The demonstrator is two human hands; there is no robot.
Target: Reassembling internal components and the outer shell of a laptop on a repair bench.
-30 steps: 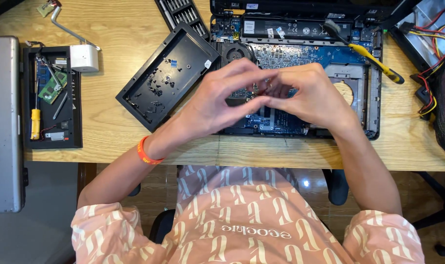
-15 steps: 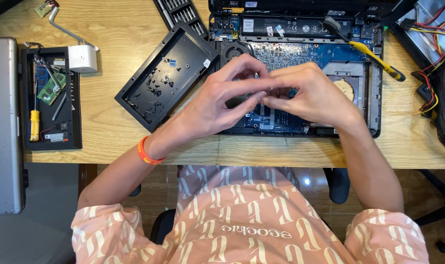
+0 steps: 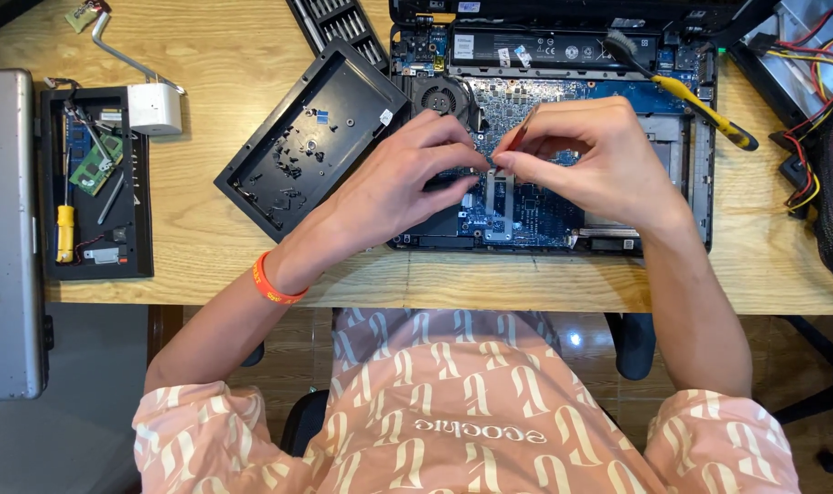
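Far left: a grey metal case [image 3: 10, 229] lies flat, overhanging the front edge of your wooden table [image 3: 206, 55].

Next: a shallow black tray [image 3: 140, 183] holding a green circuit board [image 3: 96, 165], a yellow-handled tool [image 3: 64, 233] and a few loose small parts. At its upper right corner sits a white adapter block [image 3: 154, 108] with a grey cable running up and left.

Left of centre: a black plastic cover panel [image 3: 343, 110] set at an angle, inner side up, small dark screws scattered inside it. Above it, a black case of driver bits [image 3: 339, 26].

Centre: your left hand [image 3: 394, 187], an orange band [image 3: 272, 284] on its wrist, reaches over the opened laptop [image 3: 682, 197], whose blue board and round fan are exposed. The fingers are curled, thumb and forefinger tips drawn together close against the tips of your other hand; what they pinch cannot be told.

Just right of that: your right hand [image 3: 599, 165], fingers closed in a pinch on a thin reddish tool [image 3: 520, 135] whose shaft slants up and to the right from the fingertips. The tool sits over the middle of the laptop board, between your two hands and just above a grey metal bracket [image 3: 501, 206].

Right: a brush with a yellow handle [image 3: 704, 101] lies across the laptop's upper right corner.

Far right: a bundle of red, yellow and black wires [image 3: 814, 110] at the table's edge.
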